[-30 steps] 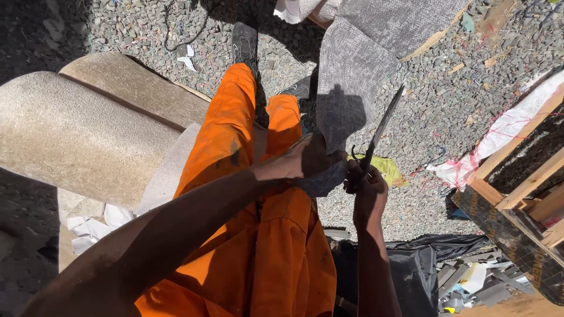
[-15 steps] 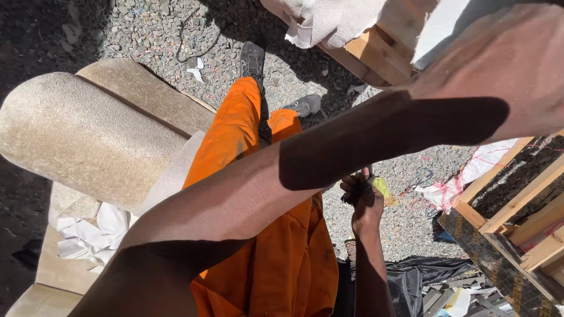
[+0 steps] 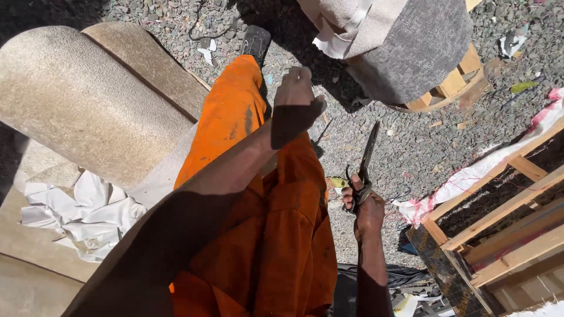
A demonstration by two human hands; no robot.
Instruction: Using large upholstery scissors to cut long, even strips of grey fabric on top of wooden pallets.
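A: Two hands are showing, and the right hand (image 3: 369, 212) is gripping the scissors (image 3: 365, 165) by the loops, fingers (image 3: 348, 199) threaded through and curled tight, closed blades pointing away over the gravel (image 3: 405, 147), right of the orange trousers (image 3: 282, 235).

B: Those are looking like heavy steel shears: stiff, hard, dark, long and narrow. The loops are the place to take them; the blades are tapering to a point.

A: The left hand (image 3: 296, 100) is hanging over the far knee, fingers bunched into a loose fist. I cannot tell whether anything is in it.

B: On the left a thick beige carpet roll (image 3: 88, 100) is lying, nubbly, probably heavy, bending rather than breaking. Crumpled white sheeting (image 3: 88, 214) is sitting beside it.

A: Far off, grey carpet (image 3: 411, 53) is draping softly over a wooden frame (image 3: 452, 88). A rough timber pallet (image 3: 505, 235) is standing at right.
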